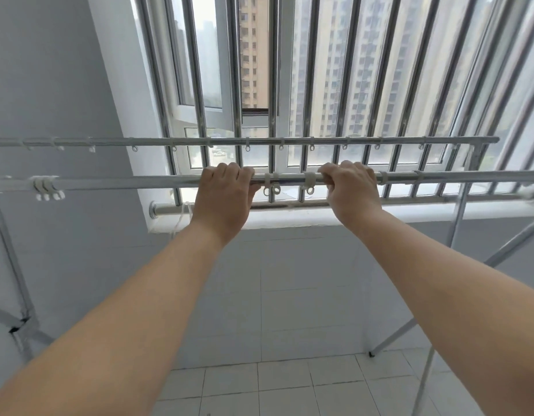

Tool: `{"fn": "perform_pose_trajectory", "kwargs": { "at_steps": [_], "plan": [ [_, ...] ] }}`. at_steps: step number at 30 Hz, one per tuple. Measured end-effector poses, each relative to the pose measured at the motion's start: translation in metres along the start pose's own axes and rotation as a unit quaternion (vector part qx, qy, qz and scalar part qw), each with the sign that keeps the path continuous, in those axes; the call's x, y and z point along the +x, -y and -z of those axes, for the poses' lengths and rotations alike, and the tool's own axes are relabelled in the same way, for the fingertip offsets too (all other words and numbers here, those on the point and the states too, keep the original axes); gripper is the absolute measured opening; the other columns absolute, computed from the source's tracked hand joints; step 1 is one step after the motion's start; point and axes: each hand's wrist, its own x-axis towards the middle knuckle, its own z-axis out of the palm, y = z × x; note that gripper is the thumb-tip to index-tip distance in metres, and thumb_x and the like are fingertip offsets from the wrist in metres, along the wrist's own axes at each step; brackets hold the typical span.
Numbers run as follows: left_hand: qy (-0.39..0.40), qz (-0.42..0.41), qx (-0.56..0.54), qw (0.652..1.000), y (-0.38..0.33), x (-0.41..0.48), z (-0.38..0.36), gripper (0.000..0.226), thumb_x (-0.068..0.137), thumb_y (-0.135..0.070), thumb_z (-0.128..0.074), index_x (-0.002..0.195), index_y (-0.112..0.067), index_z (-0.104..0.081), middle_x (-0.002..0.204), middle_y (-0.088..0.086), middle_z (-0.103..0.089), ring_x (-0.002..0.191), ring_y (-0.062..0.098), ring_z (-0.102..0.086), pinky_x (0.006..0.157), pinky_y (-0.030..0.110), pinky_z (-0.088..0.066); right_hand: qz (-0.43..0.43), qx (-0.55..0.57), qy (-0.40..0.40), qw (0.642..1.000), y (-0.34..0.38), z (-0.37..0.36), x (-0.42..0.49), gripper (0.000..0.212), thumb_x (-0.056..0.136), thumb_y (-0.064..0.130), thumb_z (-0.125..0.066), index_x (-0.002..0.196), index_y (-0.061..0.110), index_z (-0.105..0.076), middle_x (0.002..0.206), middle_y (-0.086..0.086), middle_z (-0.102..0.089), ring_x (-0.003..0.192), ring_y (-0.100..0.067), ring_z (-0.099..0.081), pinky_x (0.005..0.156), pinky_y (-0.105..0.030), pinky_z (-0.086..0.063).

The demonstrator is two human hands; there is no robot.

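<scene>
A metal drying rack stands in front of me with two long horizontal bars. My left hand (225, 195) grips the near bar (124, 184), fingers curled over its top. My right hand (351, 187) grips the same bar a little to the right, fingers wrapped round it. Between the two hands, white plastic ring clips (271, 187) hang on the bar. The far bar (169, 142) runs parallel behind it and carries several small white rings along its length.
A barred window (289, 85) with a white sill (319, 214) fills the wall behind the rack. Three white clips (48, 190) sit bunched at the near bar's left end. Rack legs (439, 295) slant down on the right and left. Pale floor tiles (274, 385) lie below.
</scene>
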Motion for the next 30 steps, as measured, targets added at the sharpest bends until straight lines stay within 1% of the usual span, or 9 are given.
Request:
{"fn": "perform_pose_trajectory", "kwargs": {
  "at_steps": [3, 8, 11, 15, 17, 21, 23, 26, 30],
  "plan": [
    [0.007, -0.004, 0.010, 1.000, -0.011, -0.007, 0.011, 0.031, 0.098, -0.033, -0.040, 0.113, -0.011, -0.056, 0.097, 0.009, -0.060, 0.094, 0.031, -0.053, 0.087, 0.040, -0.035, 0.008, 0.011, -0.001, 1.000, -0.006, 0.011, -0.011, 0.033, 0.087, -0.002, -0.049, 0.106, 0.020, -0.066, 0.082, -0.001, -0.045, 0.097, -0.031, -0.049, 0.096, -0.035, -0.029],
    [0.007, 0.004, 0.007, 1.000, -0.033, -0.015, 0.029, 0.029, 0.097, -0.031, -0.044, 0.112, -0.010, -0.057, 0.095, 0.010, -0.062, 0.092, 0.031, -0.055, 0.087, 0.040, -0.037, 0.027, 0.015, 0.001, 1.000, -0.019, 0.029, -0.024, 0.030, 0.088, -0.001, -0.048, 0.100, 0.020, -0.065, 0.080, -0.001, -0.044, 0.092, -0.030, -0.050, 0.091, -0.035, -0.030],
    [0.026, 0.008, 0.005, 1.000, -0.050, -0.020, 0.040, 0.030, 0.097, -0.032, -0.043, 0.113, -0.011, -0.057, 0.098, 0.009, -0.062, 0.094, 0.031, -0.055, 0.087, 0.040, -0.037, 0.035, 0.012, 0.001, 0.999, -0.033, 0.040, -0.035, 0.030, 0.085, -0.002, -0.049, 0.100, 0.019, -0.064, 0.080, -0.002, -0.044, 0.085, -0.027, -0.045, 0.092, -0.037, -0.030],
    [0.031, 0.025, -0.020, 0.999, -0.073, -0.024, 0.050, 0.029, 0.097, -0.032, -0.045, 0.113, -0.012, -0.058, 0.099, 0.010, -0.063, 0.096, 0.031, -0.055, 0.090, 0.040, -0.038, 0.038, 0.002, 0.018, 0.999, -0.049, 0.051, -0.045, 0.030, 0.088, -0.001, -0.048, 0.104, 0.019, -0.063, 0.084, -0.005, -0.047, 0.094, -0.031, -0.049, 0.094, -0.038, -0.028],
    [0.033, 0.043, -0.057, 0.997, -0.081, -0.024, 0.054, 0.028, 0.096, -0.031, -0.047, 0.113, -0.012, -0.060, 0.099, 0.011, -0.064, 0.096, 0.032, -0.055, 0.092, 0.039, -0.037, 0.046, -0.017, 0.030, 0.998, -0.054, 0.055, -0.047, 0.028, 0.088, 0.000, -0.047, 0.103, 0.018, -0.061, 0.083, -0.004, -0.044, 0.091, -0.030, -0.045, 0.097, -0.038, -0.027],
    [0.043, 0.059, -0.093, 0.993, -0.080, -0.025, 0.058, 0.026, 0.095, -0.028, -0.050, 0.114, -0.014, -0.061, 0.095, 0.012, -0.065, 0.095, 0.032, -0.054, 0.093, 0.039, -0.036, 0.051, -0.029, 0.065, 0.996, -0.050, 0.056, -0.046, 0.032, 0.088, 0.000, -0.041, 0.106, 0.021, -0.057, 0.085, -0.003, -0.040, 0.102, -0.031, -0.047, 0.109, -0.043, -0.022],
    [0.036, 0.059, -0.098, 0.993, -0.078, -0.027, 0.057, 0.029, 0.095, -0.028, -0.051, 0.118, -0.014, -0.060, 0.095, 0.012, -0.065, 0.095, 0.032, -0.055, 0.094, 0.039, -0.036, 0.045, -0.030, 0.072, 0.996, -0.047, 0.055, -0.046, 0.032, 0.087, -0.001, -0.039, 0.102, 0.023, -0.054, 0.085, -0.002, -0.040, 0.105, -0.030, -0.046, 0.112, -0.044, -0.019],
    [0.022, 0.057, -0.097, 0.993, -0.078, -0.030, 0.053, 0.032, 0.095, -0.028, -0.051, 0.123, -0.015, -0.059, 0.095, 0.012, -0.065, 0.095, 0.033, -0.055, 0.095, 0.040, -0.037, 0.038, -0.020, 0.066, 0.997, -0.046, 0.051, -0.049, 0.030, 0.082, -0.005, -0.042, 0.087, 0.025, -0.042, 0.083, -0.002, -0.040, 0.104, -0.030, -0.044, 0.111, -0.044, -0.018],
    [0.003, 0.061, -0.101, 0.993, -0.076, -0.032, 0.045, 0.034, 0.094, -0.029, -0.052, 0.124, -0.014, -0.059, 0.096, 0.012, -0.065, 0.095, 0.033, -0.056, 0.096, 0.041, -0.036, 0.024, -0.005, 0.052, 0.998, -0.044, 0.047, -0.050, 0.035, 0.077, -0.010, -0.042, 0.084, 0.025, -0.040, 0.080, -0.002, -0.039, 0.103, -0.028, -0.039, 0.107, -0.042, -0.020]
  ]
}}
